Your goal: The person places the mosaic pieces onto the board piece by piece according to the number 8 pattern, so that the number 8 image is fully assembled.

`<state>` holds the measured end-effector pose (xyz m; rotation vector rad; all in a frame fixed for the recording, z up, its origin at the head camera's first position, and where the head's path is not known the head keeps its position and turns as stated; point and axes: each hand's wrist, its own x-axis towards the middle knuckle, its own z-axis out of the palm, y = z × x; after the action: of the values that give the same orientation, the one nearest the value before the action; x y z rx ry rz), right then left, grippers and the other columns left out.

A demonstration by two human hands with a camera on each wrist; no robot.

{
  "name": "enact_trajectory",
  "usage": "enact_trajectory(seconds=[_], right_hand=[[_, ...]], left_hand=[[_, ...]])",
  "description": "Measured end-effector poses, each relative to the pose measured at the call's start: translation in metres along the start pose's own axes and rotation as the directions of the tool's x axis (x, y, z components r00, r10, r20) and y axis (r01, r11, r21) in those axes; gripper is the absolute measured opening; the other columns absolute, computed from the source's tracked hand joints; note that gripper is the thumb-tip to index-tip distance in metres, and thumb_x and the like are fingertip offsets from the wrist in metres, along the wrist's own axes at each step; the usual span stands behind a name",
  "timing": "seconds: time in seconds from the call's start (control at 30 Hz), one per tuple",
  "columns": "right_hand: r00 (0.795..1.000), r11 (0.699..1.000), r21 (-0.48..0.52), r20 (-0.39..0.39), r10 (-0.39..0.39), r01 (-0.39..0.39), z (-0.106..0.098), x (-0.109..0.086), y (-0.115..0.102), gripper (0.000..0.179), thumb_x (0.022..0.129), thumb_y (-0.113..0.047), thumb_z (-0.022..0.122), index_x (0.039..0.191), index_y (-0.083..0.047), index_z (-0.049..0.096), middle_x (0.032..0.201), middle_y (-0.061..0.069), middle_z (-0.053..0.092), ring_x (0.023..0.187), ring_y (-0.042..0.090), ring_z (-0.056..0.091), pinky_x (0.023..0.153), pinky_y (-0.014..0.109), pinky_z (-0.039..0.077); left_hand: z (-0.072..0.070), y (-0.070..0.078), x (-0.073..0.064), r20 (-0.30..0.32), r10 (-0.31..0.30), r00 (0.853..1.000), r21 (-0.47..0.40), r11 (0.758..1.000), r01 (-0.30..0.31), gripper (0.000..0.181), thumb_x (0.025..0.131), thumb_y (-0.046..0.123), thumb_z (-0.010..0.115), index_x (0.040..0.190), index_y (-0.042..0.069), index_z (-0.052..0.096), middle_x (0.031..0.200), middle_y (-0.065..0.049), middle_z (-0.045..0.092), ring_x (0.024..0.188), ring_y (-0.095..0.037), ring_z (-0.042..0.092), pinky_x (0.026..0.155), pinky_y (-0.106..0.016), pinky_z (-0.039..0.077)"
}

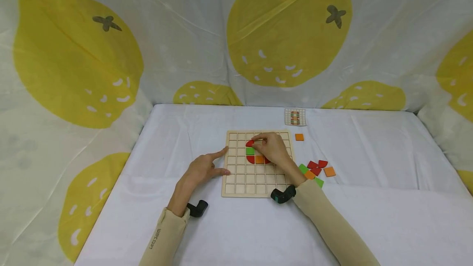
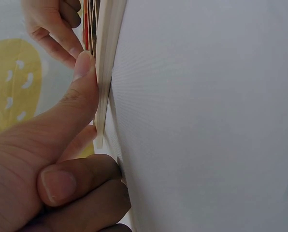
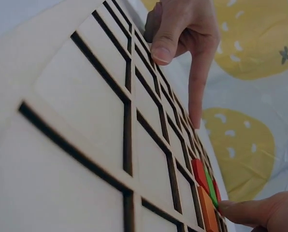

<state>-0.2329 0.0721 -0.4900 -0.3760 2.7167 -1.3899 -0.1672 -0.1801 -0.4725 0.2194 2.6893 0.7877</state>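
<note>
A table (image 1: 251, 233) is covered by a smooth white cloth, crossed by faint creases. Near its middle a square wooden board (image 1: 240, 191), marked with a grid, is laid flat. Beyond the board's far right corner a small patterned card (image 1: 295, 111) is placed, with a lone orange square (image 1: 299, 137) set just below it. To the board's right, red pieces (image 1: 323, 163), green pieces (image 1: 319, 182) and orange pieces (image 1: 329, 171) are loosely clustered.
</note>
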Motion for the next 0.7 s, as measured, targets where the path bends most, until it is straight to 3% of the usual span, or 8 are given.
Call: enact_trajectory(seconds=[0.17,0.37,0.7], right_hand=[[1.000,1.000,0.000,-0.018,0.003,-0.003,-0.0004,0.0006,0.0006,0.019,0.094,-0.014,0.076,0.111,-0.006,0.081,0.052,-0.002,0.046,0.046,0.010,0.036,0.046,0.024,0.027],[1.000,1.000,-0.007,0.022,-0.017,0.017,0.0012,0.0029,0.0002,0.024,0.093,-0.018,0.078,0.116,-0.008,0.080,0.053,-0.003,0.047,0.047,0.010,0.040,0.048,0.024,0.030],[1.000,1.000,-0.021,0.018,-0.001,0.001,0.0016,0.0045,0.0013,0.022,0.094,-0.016,0.077,0.114,-0.008,0.080,0.053,-0.002,0.049,0.048,0.010,0.038,0.048,0.024,0.027]], left_hand=[[-0.0005,0.0008,0.0000,0.003,-0.001,1.000,0.005,1.000,0.001,0.090,0.085,0.045,0.080,0.161,0.031,0.036,0.060,0.004,0.041,0.059,-0.011,0.034,0.058,-0.028,0.031],[-0.0011,0.0004,-0.0002,0.003,-0.004,1.000,0.010,1.000,0.004,0.089,0.085,0.046,0.080,0.161,0.032,0.036,0.060,0.003,0.043,0.059,-0.011,0.035,0.059,-0.028,0.032],[-0.0012,0.0006,-0.0001,0.009,-0.007,1.000,0.011,1.000,0.007,0.089,0.085,0.046,0.080,0.161,0.031,0.036,0.059,0.003,0.043,0.058,-0.011,0.035,0.058,-0.028,0.032]])
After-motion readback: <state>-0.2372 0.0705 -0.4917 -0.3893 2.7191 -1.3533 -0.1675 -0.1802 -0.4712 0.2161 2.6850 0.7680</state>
